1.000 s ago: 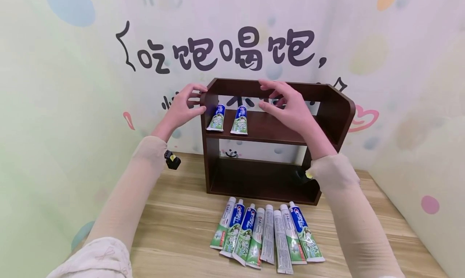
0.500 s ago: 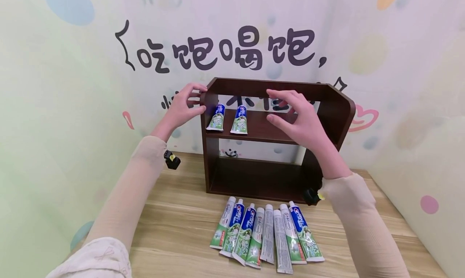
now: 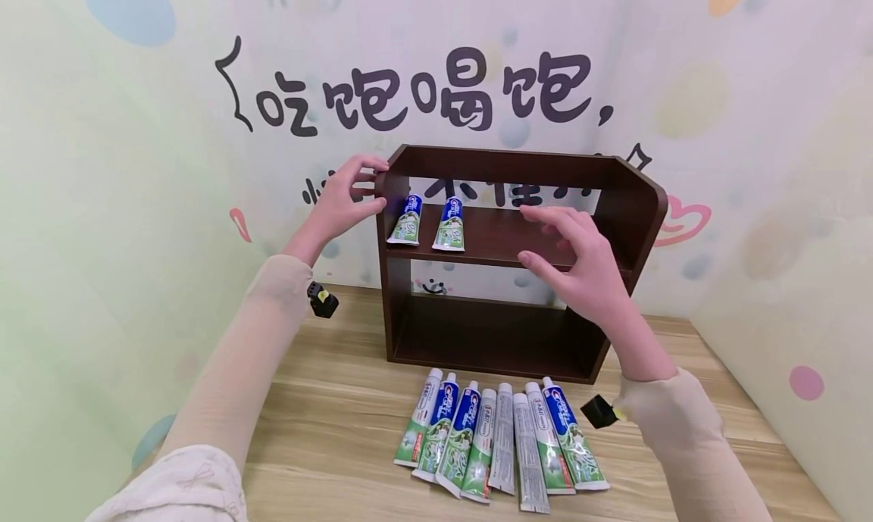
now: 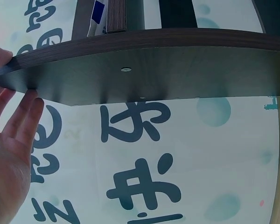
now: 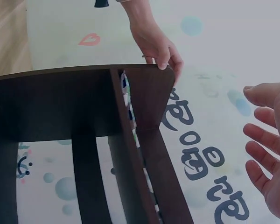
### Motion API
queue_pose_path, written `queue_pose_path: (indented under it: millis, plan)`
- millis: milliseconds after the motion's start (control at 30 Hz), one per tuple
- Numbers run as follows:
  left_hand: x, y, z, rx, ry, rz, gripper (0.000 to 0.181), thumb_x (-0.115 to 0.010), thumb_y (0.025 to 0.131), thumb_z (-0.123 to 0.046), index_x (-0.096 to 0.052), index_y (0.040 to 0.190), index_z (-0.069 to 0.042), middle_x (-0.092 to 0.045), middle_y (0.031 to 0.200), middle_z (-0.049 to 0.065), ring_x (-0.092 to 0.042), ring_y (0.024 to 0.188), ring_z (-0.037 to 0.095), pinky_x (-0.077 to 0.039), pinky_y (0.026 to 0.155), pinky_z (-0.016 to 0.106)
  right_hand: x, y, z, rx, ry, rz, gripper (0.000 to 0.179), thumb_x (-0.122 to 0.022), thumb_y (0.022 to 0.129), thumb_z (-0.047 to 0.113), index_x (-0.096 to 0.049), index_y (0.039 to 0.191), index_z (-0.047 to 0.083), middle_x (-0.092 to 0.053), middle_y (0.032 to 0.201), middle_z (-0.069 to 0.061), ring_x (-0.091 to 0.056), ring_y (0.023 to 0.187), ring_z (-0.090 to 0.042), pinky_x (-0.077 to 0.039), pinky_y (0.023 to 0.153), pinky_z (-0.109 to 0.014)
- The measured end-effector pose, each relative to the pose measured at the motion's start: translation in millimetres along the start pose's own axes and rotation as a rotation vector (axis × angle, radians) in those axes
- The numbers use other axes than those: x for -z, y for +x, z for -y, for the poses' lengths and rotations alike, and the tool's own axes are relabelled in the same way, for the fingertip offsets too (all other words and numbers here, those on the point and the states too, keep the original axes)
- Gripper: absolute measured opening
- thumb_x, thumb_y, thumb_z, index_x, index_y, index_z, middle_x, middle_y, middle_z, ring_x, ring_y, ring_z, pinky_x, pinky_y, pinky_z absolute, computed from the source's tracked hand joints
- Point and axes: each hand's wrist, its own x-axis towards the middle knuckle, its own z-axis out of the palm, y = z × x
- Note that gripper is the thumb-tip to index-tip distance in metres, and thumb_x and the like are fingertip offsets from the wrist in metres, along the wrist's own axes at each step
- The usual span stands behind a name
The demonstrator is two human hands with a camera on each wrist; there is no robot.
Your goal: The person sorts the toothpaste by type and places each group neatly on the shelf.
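My left hand [image 3: 341, 202] grips the upper left side panel of a dark brown two-tier shelf [image 3: 505, 163]. In the left wrist view, the thumb lies on one side of the panel edge and the fingers [image 4: 24, 116] on the other. My right hand [image 3: 583, 268] is held in the air before the shelf's right half, thumb and fingers spread apart with nothing between them. On the upper tier, a blue-and-green toothpaste tube [image 3: 407, 220] leans at the left end, and a second toothpaste tube [image 3: 450, 225] leans a short gap to its right.
Several toothpaste tubes [image 3: 467, 439] lie fanned side by side on the wooden table [image 3: 327, 431] in front of the shelf, caps toward it. Behind the shelf hangs a pale wall sheet [image 3: 436, 14] with large dark lettering.
My right hand has drawn back from the upper tier, moving down and to the right. My left hand keeps its place on the side panel, and the tubes stay put.
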Motion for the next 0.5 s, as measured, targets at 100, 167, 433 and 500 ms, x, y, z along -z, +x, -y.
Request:
queue_pose_path:
  millis: [100, 167, 433, 500]
  plan:
    - [-0.1, 0.3, 0.4, -0.002, -0.002, 0.001, 0.044, -0.064, 0.087, 0.004, -0.050, 0.129, 0.005, -0.050, 0.142, 0.021, -0.056, 0.124, 0.041, -0.048, 0.106, 0.054, -2, -10.6, -4, 0.004, -0.010, -0.009, 0.058, -0.078, 0.082, 0.011, -0.059, 0.136, 0.018, -0.064, 0.130, -0.006, -0.052, 0.109, -0.018, -0.042, 0.084, -0.012]
    - [0.0, 0.6, 0.7, -0.003, -0.002, 0.000, 0.044, -0.064, 0.087, 0.004, -0.050, 0.129, 0.004, -0.050, 0.142, 0.021, -0.056, 0.125, 0.040, -0.048, 0.106, 0.054, -4, -17.7, -6, 0.004, -0.012, -0.016, 0.059, -0.078, 0.081, 0.010, -0.059, 0.136, 0.017, -0.065, 0.129, -0.007, -0.051, 0.109, -0.017, -0.042, 0.086, -0.012]
    - [0.2, 0.4, 0.9, -0.003, 0.003, 0.001, 0.044, -0.064, 0.088, 0.002, -0.050, 0.130, 0.004, -0.050, 0.142, 0.020, -0.056, 0.125, 0.040, -0.049, 0.106, 0.053, -12, -47.7, -13, -0.045, -0.018, -0.009, 0.063, -0.079, 0.079, 0.006, -0.057, 0.137, 0.016, -0.064, 0.130, -0.006, -0.052, 0.108, -0.018, -0.044, 0.083, -0.013]
    - [0.2, -0.1, 0.7, -0.001, 0.004, 0.000, 0.044, -0.064, 0.088, 0.003, -0.050, 0.130, 0.004, -0.050, 0.142, 0.020, -0.056, 0.125, 0.040, -0.049, 0.106, 0.053, -14, -54.0, -13, -0.062, -0.021, -0.001, 0.061, -0.079, 0.080, 0.007, -0.058, 0.137, 0.017, -0.064, 0.131, -0.005, -0.052, 0.108, -0.018, -0.044, 0.083, -0.013]
